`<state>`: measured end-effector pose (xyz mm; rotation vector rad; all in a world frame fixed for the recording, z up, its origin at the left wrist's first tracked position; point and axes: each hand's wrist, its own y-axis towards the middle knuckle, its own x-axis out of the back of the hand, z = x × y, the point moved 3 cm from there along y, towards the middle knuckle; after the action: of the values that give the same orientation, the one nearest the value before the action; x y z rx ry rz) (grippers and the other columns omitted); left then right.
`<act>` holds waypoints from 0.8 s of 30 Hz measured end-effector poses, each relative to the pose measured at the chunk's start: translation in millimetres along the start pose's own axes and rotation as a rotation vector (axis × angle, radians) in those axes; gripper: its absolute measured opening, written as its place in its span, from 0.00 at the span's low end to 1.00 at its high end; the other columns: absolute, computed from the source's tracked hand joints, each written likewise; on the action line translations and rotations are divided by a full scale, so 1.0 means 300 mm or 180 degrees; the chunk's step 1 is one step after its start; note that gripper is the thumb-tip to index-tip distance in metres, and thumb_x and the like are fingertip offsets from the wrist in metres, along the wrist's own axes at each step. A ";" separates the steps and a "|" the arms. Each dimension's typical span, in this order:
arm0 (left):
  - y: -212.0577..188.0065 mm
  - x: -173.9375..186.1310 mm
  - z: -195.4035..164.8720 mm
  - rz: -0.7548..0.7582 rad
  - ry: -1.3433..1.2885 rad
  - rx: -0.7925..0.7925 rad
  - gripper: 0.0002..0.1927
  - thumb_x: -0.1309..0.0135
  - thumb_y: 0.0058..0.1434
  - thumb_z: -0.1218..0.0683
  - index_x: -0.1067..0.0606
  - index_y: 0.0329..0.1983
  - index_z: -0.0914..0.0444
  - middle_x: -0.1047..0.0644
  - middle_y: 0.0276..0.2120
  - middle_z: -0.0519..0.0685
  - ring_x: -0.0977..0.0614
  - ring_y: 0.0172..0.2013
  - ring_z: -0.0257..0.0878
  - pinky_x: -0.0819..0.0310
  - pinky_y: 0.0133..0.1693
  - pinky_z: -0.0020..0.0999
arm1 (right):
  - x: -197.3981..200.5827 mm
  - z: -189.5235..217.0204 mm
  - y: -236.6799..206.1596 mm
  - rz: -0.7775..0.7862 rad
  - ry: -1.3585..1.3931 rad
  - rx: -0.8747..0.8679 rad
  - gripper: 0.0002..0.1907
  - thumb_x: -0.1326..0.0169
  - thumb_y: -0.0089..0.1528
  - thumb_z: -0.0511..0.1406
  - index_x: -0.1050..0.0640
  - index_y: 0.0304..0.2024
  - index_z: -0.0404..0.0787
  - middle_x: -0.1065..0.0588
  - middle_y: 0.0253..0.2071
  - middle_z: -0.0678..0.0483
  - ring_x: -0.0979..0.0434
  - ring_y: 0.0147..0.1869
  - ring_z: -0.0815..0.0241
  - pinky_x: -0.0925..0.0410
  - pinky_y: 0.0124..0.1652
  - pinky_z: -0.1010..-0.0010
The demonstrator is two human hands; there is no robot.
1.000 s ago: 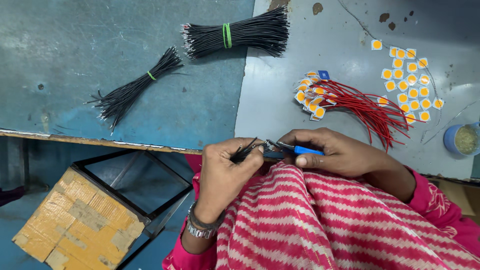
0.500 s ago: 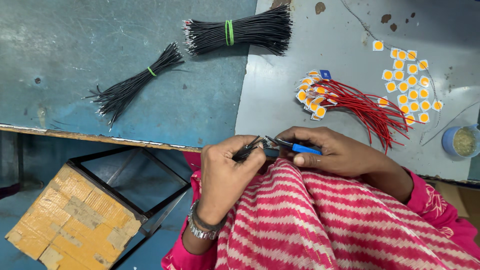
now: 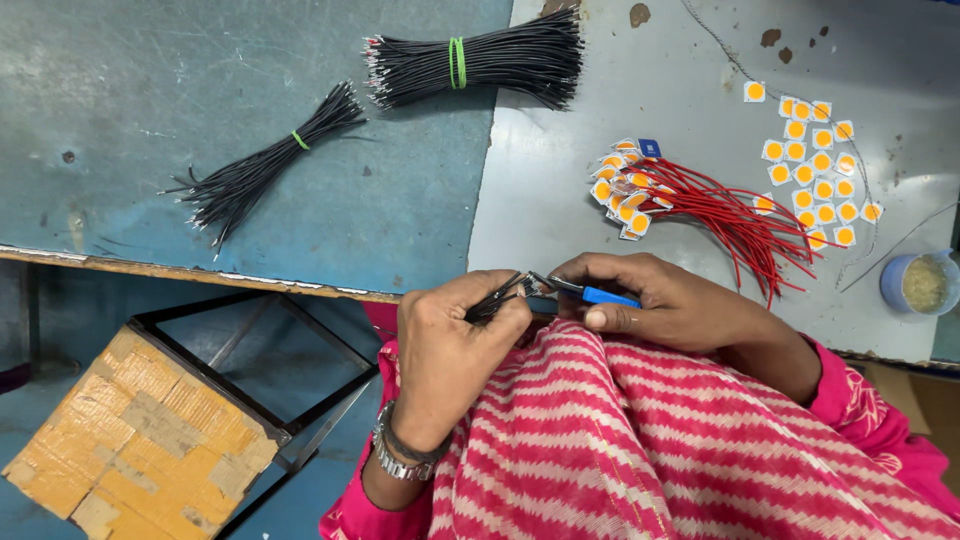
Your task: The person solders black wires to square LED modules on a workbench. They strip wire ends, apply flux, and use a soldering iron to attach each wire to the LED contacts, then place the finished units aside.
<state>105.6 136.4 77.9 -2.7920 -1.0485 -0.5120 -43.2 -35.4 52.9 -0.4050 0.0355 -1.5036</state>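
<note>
The left hand [image 3: 447,352] had its grip pressed tight around a few short black wires [image 3: 497,297], held just off the near edge of the tabletop [image 3: 560,200] above the person's lap. The right hand [image 3: 672,305] pinched a pair of blue-handled cutters [image 3: 585,292], whose metal tip met the wire ends. Farther back lay two banded bundles of black wires [image 3: 470,62] and red-wired yellow LED chips [image 3: 640,195].

- tool [image 3: 600,294] in right hand [image 3: 672,305]: blue handle
- wire in left hand [image 3: 452,345]: black
- wire bundles [image 3: 475,60], 12 o'clock: black, green bands
- wired chips [image 3: 700,205], 2 o'clock: red leads, orange-on-white squares
- cloth [image 3: 680,440]: red/cream stripes
- box [image 3: 135,440], 8 o'clock: yellow-brown
- cup [image 3: 918,283], 3 o'clock: blue
</note>
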 end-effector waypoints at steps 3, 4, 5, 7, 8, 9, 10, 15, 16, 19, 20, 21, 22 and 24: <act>-0.001 0.001 -0.004 -0.0015 -0.0034 -0.0089 0.11 0.39 0.55 0.57 0.17 0.39 0.66 0.17 0.26 0.54 0.15 0.24 0.33 0.23 0.28 0.28 | -0.001 -0.002 0.004 0.0009 -0.0005 -0.0078 0.24 0.47 0.66 0.45 0.25 0.59 0.38 0.19 0.51 0.51 0.20 0.56 0.60 0.30 0.56 0.67; 0.000 0.001 -0.006 -0.0022 -0.0049 -0.0126 0.11 0.39 0.55 0.57 0.17 0.39 0.66 0.17 0.27 0.54 0.15 0.25 0.33 0.23 0.29 0.28 | -0.002 0.001 0.004 0.0014 0.0034 -0.0036 0.24 0.47 0.66 0.45 0.25 0.59 0.38 0.19 0.52 0.51 0.21 0.56 0.60 0.30 0.56 0.67; 0.000 0.001 -0.006 -0.0019 -0.0053 -0.0094 0.11 0.39 0.55 0.57 0.17 0.39 0.66 0.17 0.27 0.54 0.15 0.24 0.33 0.23 0.29 0.28 | -0.002 0.004 0.005 0.0019 0.0072 0.0007 0.24 0.48 0.66 0.45 0.26 0.59 0.37 0.19 0.53 0.51 0.21 0.57 0.59 0.30 0.57 0.66; 0.000 0.002 -0.006 -0.0012 -0.0061 -0.0030 0.10 0.39 0.55 0.57 0.17 0.39 0.66 0.16 0.27 0.54 0.15 0.24 0.33 0.23 0.28 0.28 | -0.003 0.009 0.007 0.0028 0.0131 0.0050 0.24 0.48 0.66 0.44 0.26 0.60 0.37 0.19 0.53 0.51 0.21 0.58 0.59 0.31 0.58 0.66; 0.001 0.002 -0.006 -0.0007 -0.0057 -0.0005 0.10 0.39 0.55 0.57 0.17 0.39 0.66 0.16 0.26 0.53 0.15 0.24 0.33 0.23 0.28 0.28 | -0.004 0.011 0.008 0.0030 0.0151 0.0050 0.24 0.48 0.67 0.44 0.26 0.60 0.37 0.19 0.53 0.51 0.21 0.58 0.60 0.31 0.58 0.66; 0.001 0.002 -0.006 -0.0002 -0.0052 0.0021 0.11 0.39 0.55 0.57 0.17 0.39 0.66 0.16 0.26 0.53 0.15 0.24 0.33 0.23 0.28 0.28 | -0.004 0.011 0.008 0.0033 0.0172 0.0051 0.24 0.48 0.67 0.44 0.26 0.59 0.37 0.19 0.53 0.51 0.21 0.58 0.60 0.31 0.58 0.66; 0.000 0.002 -0.004 0.0003 -0.0047 0.0047 0.11 0.39 0.55 0.57 0.17 0.39 0.66 0.16 0.26 0.53 0.15 0.24 0.32 0.23 0.28 0.28 | -0.004 0.011 0.007 0.0021 0.0166 0.0022 0.24 0.48 0.66 0.44 0.26 0.59 0.37 0.19 0.52 0.51 0.21 0.57 0.60 0.31 0.57 0.66; -0.009 -0.006 0.011 -0.0080 -0.0104 -0.0019 0.11 0.39 0.55 0.58 0.17 0.39 0.67 0.15 0.28 0.53 0.15 0.26 0.31 0.23 0.29 0.27 | -0.017 -0.002 0.008 -0.0118 0.0070 -0.0048 0.21 0.48 0.67 0.43 0.24 0.57 0.37 0.18 0.49 0.53 0.21 0.54 0.63 0.30 0.54 0.69; -0.011 -0.004 0.015 -0.0126 -0.0131 -0.0058 0.11 0.39 0.55 0.58 0.17 0.40 0.67 0.15 0.28 0.53 0.15 0.26 0.31 0.23 0.30 0.27 | -0.023 -0.005 0.014 -0.0159 0.0152 -0.0064 0.20 0.48 0.67 0.43 0.24 0.57 0.37 0.18 0.48 0.53 0.21 0.52 0.64 0.30 0.53 0.70; -0.015 0.018 0.031 -0.0288 -0.0328 0.0008 0.11 0.40 0.55 0.59 0.17 0.41 0.68 0.15 0.29 0.51 0.17 0.28 0.28 0.22 0.32 0.26 | -0.039 -0.005 0.043 -0.0240 0.0347 0.0006 0.20 0.49 0.68 0.43 0.24 0.56 0.37 0.18 0.45 0.54 0.22 0.50 0.66 0.29 0.51 0.72; -0.017 0.029 0.033 -0.0335 -0.0366 -0.0003 0.11 0.40 0.56 0.59 0.17 0.41 0.68 0.15 0.29 0.49 0.18 0.28 0.27 0.23 0.32 0.26 | -0.042 0.001 0.054 -0.0254 0.0382 0.0088 0.20 0.49 0.68 0.43 0.24 0.57 0.37 0.19 0.45 0.54 0.22 0.50 0.66 0.30 0.51 0.72; -0.018 0.040 0.034 -0.0386 -0.0404 -0.0013 0.11 0.40 0.56 0.59 0.17 0.42 0.69 0.16 0.28 0.48 0.20 0.29 0.26 0.24 0.32 0.25 | -0.044 0.006 0.067 -0.0262 0.0418 0.0170 0.20 0.49 0.69 0.43 0.24 0.57 0.37 0.19 0.45 0.55 0.23 0.50 0.66 0.30 0.51 0.72; -0.023 0.052 0.034 -0.0439 -0.0440 -0.0021 0.11 0.40 0.56 0.60 0.18 0.42 0.69 0.17 0.28 0.47 0.21 0.29 0.25 0.24 0.32 0.24 | -0.044 0.007 0.073 -0.0316 0.0623 0.0058 0.21 0.49 0.68 0.43 0.24 0.58 0.37 0.20 0.43 0.54 0.23 0.48 0.66 0.30 0.49 0.72; -0.033 0.072 0.034 -0.0512 -0.0400 0.0117 0.10 0.39 0.57 0.59 0.17 0.41 0.69 0.20 0.23 0.45 0.25 0.26 0.24 0.28 0.28 0.24 | -0.041 0.012 0.078 -0.0417 0.1032 -0.0187 0.23 0.49 0.67 0.43 0.25 0.60 0.36 0.22 0.40 0.53 0.24 0.44 0.65 0.31 0.46 0.72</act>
<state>117.1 159.7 75.8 -2.7527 -1.3022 -0.3326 -20.9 -22.2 46.8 -0.2097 0.3146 -1.6886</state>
